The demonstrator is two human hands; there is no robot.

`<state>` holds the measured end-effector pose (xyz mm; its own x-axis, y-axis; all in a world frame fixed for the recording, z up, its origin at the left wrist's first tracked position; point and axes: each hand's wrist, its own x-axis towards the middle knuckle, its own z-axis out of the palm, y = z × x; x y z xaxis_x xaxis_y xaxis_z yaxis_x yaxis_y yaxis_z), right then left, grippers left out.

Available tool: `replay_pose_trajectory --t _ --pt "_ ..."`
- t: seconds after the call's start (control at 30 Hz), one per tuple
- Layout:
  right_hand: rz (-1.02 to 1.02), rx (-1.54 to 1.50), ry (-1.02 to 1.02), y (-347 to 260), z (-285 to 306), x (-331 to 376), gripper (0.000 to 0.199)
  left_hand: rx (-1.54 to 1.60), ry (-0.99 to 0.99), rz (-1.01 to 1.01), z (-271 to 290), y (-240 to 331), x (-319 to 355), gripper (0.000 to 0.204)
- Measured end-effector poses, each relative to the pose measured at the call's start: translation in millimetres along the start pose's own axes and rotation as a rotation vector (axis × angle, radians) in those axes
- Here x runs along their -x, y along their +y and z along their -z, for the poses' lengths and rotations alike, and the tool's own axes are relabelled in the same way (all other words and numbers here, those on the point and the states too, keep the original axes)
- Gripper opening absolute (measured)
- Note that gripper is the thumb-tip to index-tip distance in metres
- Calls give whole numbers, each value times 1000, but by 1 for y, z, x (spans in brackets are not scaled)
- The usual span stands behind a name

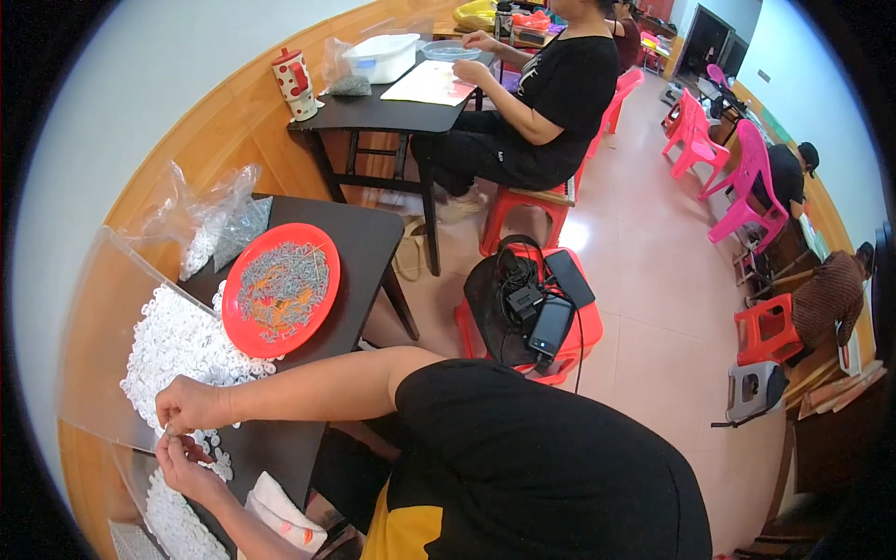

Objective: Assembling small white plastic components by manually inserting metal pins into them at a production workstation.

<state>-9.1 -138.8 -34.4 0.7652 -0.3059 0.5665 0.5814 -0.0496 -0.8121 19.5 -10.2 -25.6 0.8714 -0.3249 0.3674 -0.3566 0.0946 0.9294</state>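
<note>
My right hand (193, 404) and my left hand (189, 471) meet fingertip to fingertip over the near table's left side. Both are closed in a pinch; whatever small piece lies between the fingers is too small to make out. Just beyond them spreads a large heap of small white plastic parts (177, 341), with some loose ones beside my fingers. A round red plate (327, 313) holds many thin grey nail-like or screw-like pieces (285, 285). It rests on the black table (359, 243), against the heap's edge.
Clear bags of grey and white parts (245, 231) stand behind the plate. Clear panels edge the heap; a second white pile (177, 523) and a white cloth (280, 513) lie nearer. A red stool (583, 322) carries cables and a phone. Other people sit working at tables beyond.
</note>
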Motion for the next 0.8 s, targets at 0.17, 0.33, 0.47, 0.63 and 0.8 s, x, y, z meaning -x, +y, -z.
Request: replay_pose_trajectory --t 0.17,0.33,0.47,0.63,0.8 --pt "122 210 48 -8 -6 -3 13 -58 23 -68 3 3 1 19" --pt "205 499 74 -8 -4 -11 11 -72 4 -67 -2 5 1 16" --pt "-16 206 42 -18 -5 1 7 -46 -16 -101 2 0 1 15" --pt "-132 -12 130 -29 -4 17 6 -65 -101 -134 1 0 3 14" --pt "-105 -186 198 -17 13 17 5 -46 -77 -83 1 4 2 14"
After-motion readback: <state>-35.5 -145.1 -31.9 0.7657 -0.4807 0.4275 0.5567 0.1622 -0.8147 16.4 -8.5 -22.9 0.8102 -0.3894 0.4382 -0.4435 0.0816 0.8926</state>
